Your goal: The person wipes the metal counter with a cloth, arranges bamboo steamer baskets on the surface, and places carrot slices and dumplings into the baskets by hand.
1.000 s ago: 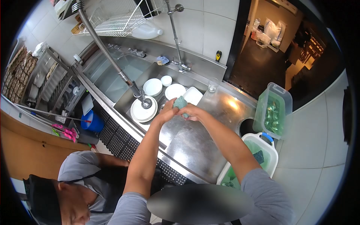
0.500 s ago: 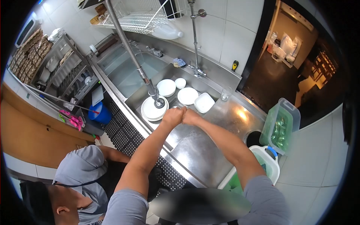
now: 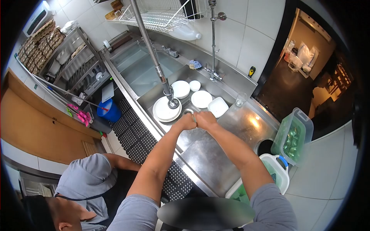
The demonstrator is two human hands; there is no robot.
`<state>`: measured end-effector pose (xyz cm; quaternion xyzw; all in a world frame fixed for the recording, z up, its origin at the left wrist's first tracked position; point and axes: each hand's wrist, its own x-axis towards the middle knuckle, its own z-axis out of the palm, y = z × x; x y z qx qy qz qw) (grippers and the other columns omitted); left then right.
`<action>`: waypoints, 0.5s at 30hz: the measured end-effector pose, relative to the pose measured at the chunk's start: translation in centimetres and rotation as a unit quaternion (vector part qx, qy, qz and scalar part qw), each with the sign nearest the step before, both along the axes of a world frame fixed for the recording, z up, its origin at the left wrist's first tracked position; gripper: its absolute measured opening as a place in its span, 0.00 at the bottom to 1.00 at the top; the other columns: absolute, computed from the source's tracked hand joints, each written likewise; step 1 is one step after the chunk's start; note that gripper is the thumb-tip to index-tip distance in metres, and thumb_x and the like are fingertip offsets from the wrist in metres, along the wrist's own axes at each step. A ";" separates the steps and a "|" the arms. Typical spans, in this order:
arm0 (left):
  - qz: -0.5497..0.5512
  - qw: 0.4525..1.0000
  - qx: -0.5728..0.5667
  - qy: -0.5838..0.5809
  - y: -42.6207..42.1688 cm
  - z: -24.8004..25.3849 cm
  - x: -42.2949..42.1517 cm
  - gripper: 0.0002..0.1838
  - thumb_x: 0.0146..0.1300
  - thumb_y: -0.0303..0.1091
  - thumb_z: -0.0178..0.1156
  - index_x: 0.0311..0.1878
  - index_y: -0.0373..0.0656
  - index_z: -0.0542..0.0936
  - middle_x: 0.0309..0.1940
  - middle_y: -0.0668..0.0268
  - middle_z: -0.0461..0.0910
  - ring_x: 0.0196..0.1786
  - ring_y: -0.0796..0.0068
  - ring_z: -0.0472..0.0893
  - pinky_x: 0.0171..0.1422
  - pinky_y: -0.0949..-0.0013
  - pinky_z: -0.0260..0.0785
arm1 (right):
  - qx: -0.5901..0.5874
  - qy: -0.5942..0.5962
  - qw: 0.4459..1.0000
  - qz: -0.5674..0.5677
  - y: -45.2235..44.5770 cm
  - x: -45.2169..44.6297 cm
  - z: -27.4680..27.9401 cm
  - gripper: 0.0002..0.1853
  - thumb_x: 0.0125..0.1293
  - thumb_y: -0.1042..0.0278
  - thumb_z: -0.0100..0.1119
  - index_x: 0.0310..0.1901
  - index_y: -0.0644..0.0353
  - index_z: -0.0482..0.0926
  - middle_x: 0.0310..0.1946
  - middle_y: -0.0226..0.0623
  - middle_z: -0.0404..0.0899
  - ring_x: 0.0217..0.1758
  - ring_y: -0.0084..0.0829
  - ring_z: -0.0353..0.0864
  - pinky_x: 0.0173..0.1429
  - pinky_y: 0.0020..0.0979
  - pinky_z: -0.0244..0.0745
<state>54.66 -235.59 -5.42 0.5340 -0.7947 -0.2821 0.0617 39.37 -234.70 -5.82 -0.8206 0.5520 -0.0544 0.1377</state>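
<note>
My left hand (image 3: 188, 121) and my right hand (image 3: 206, 120) meet above the near edge of the sink, both with fingers curled closed. What they hold, if anything, is hidden by the fingers. Just beyond them a round metal ring (image 3: 187, 112) shows at the sink bottom. Left of my hands, a stack of white plates (image 3: 160, 109) lies under the spray nozzle (image 3: 173, 103). Farther back are white round plates (image 3: 180, 89), a small white bowl (image 3: 195, 85), another round dish (image 3: 201, 99) and a square white dish (image 3: 218, 107).
A water-filled basin (image 3: 144, 73) adjoins on the left. A drinking glass (image 3: 241, 99) stands on the steel counter (image 3: 210, 158). Tubs with green contents (image 3: 293, 138) are at right. A blue-grey cloth (image 3: 195, 64) lies on the back ledge. A co-worker (image 3: 86, 173) bends at lower left.
The view has shifted, so the scene sits farther right and the metal ring shows more. My hands stay together, closed. The co-worker's forearm now reaches farther into view.
</note>
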 end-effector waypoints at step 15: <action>-0.140 0.968 -0.206 -0.036 6.7 1.5 0.2 0.23 0.64 0.29 0.57 0.63 0.45 0.72 0.56 0.48 0.75 0.43 0.48 0.86 0.46 0.54 0.81 | 0.671 -0.286 0.682 -0.051 1.6 -3.2 0.8 0.14 0.63 0.70 0.67 0.24 0.54 0.71 0.14 0.23 0.64 0.13 0.18 0.60 0.17 0.26 0.50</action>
